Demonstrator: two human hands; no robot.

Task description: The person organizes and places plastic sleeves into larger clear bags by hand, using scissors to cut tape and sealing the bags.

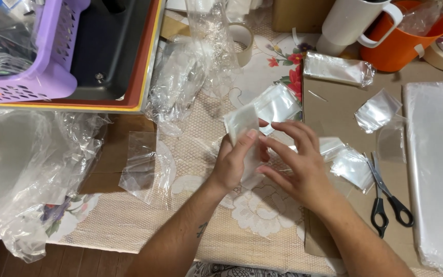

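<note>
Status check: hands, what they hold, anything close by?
Left hand grips a small clear bag, upright. Right hand open, fingertips at the bag. Scissors lie right of it, more small bags between.

both forearms are bare, no sleeves or rings showing, with a small dark tattoo (pixel 201 229) on the left forearm.
</note>
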